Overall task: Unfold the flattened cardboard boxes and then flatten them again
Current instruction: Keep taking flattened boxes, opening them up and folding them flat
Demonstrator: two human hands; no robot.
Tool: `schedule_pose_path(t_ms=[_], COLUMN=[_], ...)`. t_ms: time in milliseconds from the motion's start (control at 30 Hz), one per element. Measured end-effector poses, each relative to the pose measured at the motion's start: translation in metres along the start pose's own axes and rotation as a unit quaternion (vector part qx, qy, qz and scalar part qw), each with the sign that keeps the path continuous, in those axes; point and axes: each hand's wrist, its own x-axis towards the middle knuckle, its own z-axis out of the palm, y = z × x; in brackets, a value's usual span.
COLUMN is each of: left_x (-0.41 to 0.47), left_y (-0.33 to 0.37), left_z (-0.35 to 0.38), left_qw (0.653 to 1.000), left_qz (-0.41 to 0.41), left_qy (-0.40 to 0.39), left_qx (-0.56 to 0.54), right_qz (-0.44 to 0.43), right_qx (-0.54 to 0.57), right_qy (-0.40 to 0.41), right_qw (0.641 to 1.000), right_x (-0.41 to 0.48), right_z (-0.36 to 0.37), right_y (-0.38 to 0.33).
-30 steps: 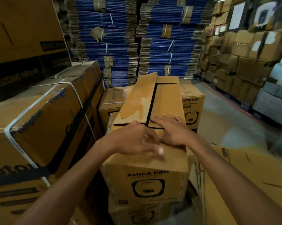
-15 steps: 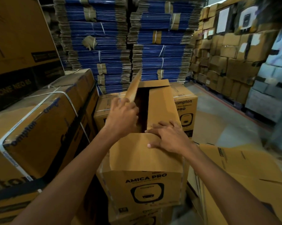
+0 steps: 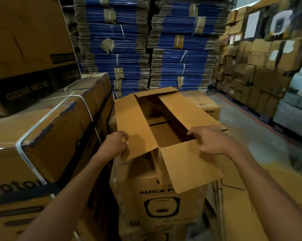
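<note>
Four top flaps of the AMICA PRO box (image 3: 157, 197) at centre frame now stand apart. A second ago the two long ones lay shut under both palms, and half a second ago only the left one had lifted. The left flap (image 3: 134, 129) is swung out toward the strapped carton (image 3: 51, 127) at left. The right flap (image 3: 186, 115) leans outward, and the near flap (image 3: 186, 167) droops toward us over the printed face. We judge that the unfolding half is finished for this box and the flattening has begun. The inner floor looks closed, so the bottom remains to be undone.

The left hand (image 3: 114, 143) has moved to the left flap's near corner and pinches it, fingers curled round the edge. The right hand (image 3: 211, 140) lies on the near end of the right flap, fingers stretched toward the opening. We cannot tell whether their tips hook under the edge.

The carton beneath (image 3: 146, 230) is cut off by the lower frame edge. The flattened boxes (image 3: 233, 197) at lower right are partly hidden by the right forearm. The right margin is smeared with blur.
</note>
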Motion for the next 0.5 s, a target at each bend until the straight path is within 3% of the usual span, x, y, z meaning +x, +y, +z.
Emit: schedule_pose_path(t_ms=[133, 233, 333, 500], left_x=[-0.019, -0.038, -0.039, -0.011], left_y=[0.027, 0.053, 0.066, 0.061], left_z=[0.037, 0.065, 0.074, 0.066], left_qw=[0.999, 0.994, 0.985, 0.974], left_qz=[0.032, 0.108, 0.158, 0.179], left_qy=[0.002, -0.021, -0.036, -0.021], left_qx=[-0.040, 0.006, 0.051, 0.137], right_qz=[-0.021, 0.054, 0.120, 0.124], right_qx=[0.108, 0.025, 0.042, -0.002], right_qy=[0.037, 0.081, 0.063, 0.116], right_qw=[0.993, 0.995, 0.990, 0.986], right_x=[0.000, 0.009, 0.009, -0.004], right_z=[0.018, 0.032, 0.029, 0.034], right_y=[-0.062, -0.081, -0.078, -0.059])
